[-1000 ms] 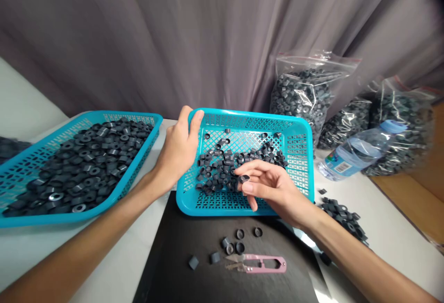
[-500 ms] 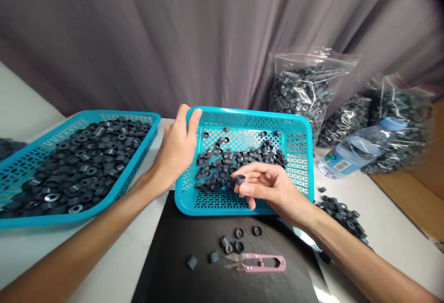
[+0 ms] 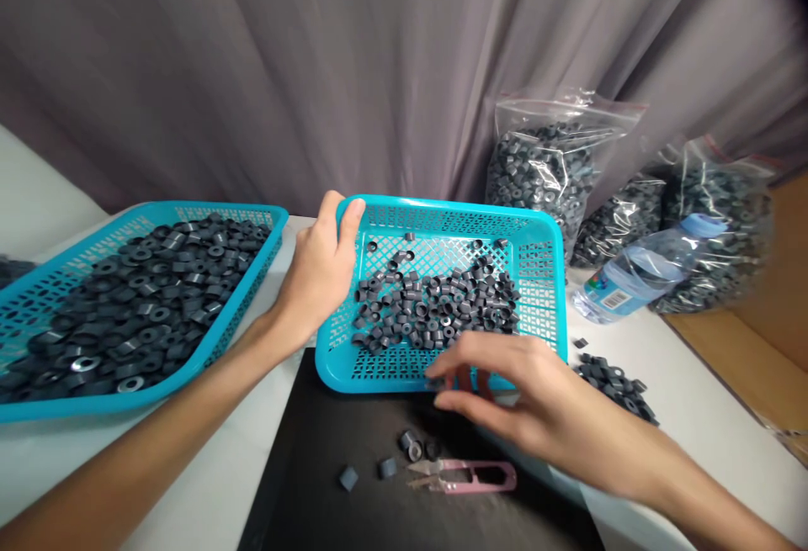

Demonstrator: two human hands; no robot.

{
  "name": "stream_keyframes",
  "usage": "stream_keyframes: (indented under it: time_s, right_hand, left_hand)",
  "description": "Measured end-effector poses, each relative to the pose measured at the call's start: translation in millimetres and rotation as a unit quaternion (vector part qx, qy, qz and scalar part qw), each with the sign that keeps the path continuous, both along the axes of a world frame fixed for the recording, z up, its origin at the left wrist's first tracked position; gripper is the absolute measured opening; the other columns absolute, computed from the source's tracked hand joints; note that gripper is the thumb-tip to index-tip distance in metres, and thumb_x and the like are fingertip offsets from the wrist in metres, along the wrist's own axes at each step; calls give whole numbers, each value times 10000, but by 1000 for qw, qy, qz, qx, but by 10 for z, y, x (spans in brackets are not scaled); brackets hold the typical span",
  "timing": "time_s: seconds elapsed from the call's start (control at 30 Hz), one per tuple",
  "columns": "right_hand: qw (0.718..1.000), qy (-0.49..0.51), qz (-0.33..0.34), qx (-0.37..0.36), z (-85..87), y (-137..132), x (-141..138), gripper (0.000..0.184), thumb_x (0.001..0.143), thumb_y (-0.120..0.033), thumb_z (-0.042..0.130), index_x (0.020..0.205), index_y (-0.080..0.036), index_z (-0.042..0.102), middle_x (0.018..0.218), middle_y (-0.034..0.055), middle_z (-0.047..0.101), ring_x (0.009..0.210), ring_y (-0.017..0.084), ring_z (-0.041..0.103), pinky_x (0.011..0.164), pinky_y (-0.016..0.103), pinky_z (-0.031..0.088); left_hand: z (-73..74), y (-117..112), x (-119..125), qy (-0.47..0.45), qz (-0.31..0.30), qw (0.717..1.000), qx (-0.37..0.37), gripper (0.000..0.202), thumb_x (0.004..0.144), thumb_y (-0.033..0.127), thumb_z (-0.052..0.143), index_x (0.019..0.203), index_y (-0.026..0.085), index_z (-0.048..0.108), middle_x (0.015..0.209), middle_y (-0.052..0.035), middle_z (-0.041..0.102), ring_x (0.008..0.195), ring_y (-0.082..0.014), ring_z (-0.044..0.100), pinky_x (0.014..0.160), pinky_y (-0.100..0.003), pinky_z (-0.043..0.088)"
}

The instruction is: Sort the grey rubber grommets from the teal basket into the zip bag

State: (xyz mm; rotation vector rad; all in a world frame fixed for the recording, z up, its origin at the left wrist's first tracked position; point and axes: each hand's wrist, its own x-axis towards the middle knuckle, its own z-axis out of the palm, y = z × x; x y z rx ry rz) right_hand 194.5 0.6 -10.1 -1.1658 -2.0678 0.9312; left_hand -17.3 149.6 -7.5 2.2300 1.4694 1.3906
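Note:
My left hand (image 3: 321, 261) is closed on the left rim of a turquoise plastic basket (image 3: 555, 282), its thumb over the edge. The basket tilts toward me, and small dark grey plastic rings (image 3: 442, 303) lie heaped in it. At the basket's front rim, my right hand (image 3: 505, 387) pinches a small dark ring (image 3: 435, 383) between thumb and fingers, partly hidden. Below, on the black board (image 3: 328, 450), several loose grey pieces (image 3: 386, 468) lie beside pink-handled thread snips (image 3: 480, 477).
A larger turquoise basket (image 3: 218, 349) full of grey rings stands at the left. On the right are a loose pile of grey pieces (image 3: 612, 383), a plastic water bottle (image 3: 650, 269), zip bags of rings (image 3: 543, 168) and a cardboard box (image 3: 725, 357). A grey curtain (image 3: 284, 71) hangs behind.
My right hand has drawn back from over the basket to its front rim, above the board. Two rings near that rim no longer show on the board. My left hand keeps its hold.

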Motion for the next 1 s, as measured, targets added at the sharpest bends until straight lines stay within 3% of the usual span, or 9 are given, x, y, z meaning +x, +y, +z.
stream_keyframes:
  time_s: [0.07, 0.17, 0.3, 0.43, 0.53, 0.67, 0.8, 0.9, 1.0]
  right_hand:
    - [997, -69, -23, 20, -30, -188, 81, 165, 996, -283, 576, 1121, -246, 677, 1028, 23, 716, 922, 149, 674, 832, 276, 517]
    - [989, -139, -56, 7, -237, -380, 221, 159, 1003, -281, 546, 1075, -239, 681, 952, 25, 729, 794, 163, 686, 716, 292, 522]
    - [985, -129, -117, -11, -549, -438, 334, 182, 987, -344, 567, 1069, -238, 690, 922, 35, 735, 672, 172, 649, 615, 314, 510]
    - [983, -123, -134, 9, -705, -433, 365, 219, 972, -391, 582, 1055, -233, 708, 842, 44, 713, 646, 195, 634, 591, 340, 499]
    - [983, -135, -122, 4, -638, -451, 406, 243, 947, -415, 625, 1084, -234, 710, 807, 33, 704, 628, 191, 625, 574, 329, 478]
    - [985, -121, -118, 17, -217, -352, 481, 230, 969, -442, 592, 982, -257, 728, 753, -2, 699, 590, 148, 613, 539, 283, 442]
    - [949, -144, -208, 190, 158, 81, 462, 279, 979, -444, 574, 903, -217, 718, 699, -3, 655, 536, 126, 530, 550, 292, 423]
    - [933, -210, -139, 258, 99, 464, 343, 274, 1015, -349, 520, 1167, -202, 694, 1021, 73, 684, 880, 196, 639, 782, 344, 515]
    - [892, -322, -79, 308, -81, 664, 211, 360, 1025, -327, 495, 1353, -240, 614, 1157, 120, 618, 1058, 267, 583, 846, 412, 532]
  left_hand:
    - [0, 5, 0, 0, -1, 1000, 0, 278, 1039, 456, 365, 863, 260, 453, 550, 57, 438, 502, -171, 514, 523, -312, 328]
    - [0, 11, 0, 0, -4, 1000, 1, 266, 1039, 445, 368, 859, 263, 439, 551, 56, 444, 506, -175, 523, 531, -313, 328]
    - [7, 6, -5, -4, -9, 1000, -6, 255, 1037, 442, 372, 860, 268, 432, 554, 55, 443, 507, -176, 517, 528, -312, 324]
    - [18, -13, -11, -11, -10, 1000, -17, 243, 1037, 445, 371, 879, 273, 440, 548, 55, 446, 500, -178, 514, 518, -314, 321]
    - [26, -22, -12, -12, -10, 1000, -18, 244, 1036, 442, 375, 873, 273, 442, 547, 58, 445, 498, -175, 516, 518, -312, 328]
    - [35, -22, -10, -10, -10, 1000, -18, 255, 1036, 445, 369, 865, 272, 446, 551, 58, 451, 505, -172, 522, 524, -309, 345]
    - [49, -21, -14, -7, -10, 1000, -23, 256, 1036, 442, 366, 859, 273, 442, 565, 54, 463, 528, -177, 532, 541, -310, 357]
    - [57, -24, -23, -5, -7, 1000, -24, 245, 1034, 438, 371, 862, 276, 440, 568, 51, 468, 536, -181, 532, 544, -314, 354]
    - [56, -28, -32, -8, -6, 1000, -28, 244, 1032, 439, 372, 862, 278, 439, 553, 54, 461, 514, -179, 520, 527, -314, 344]
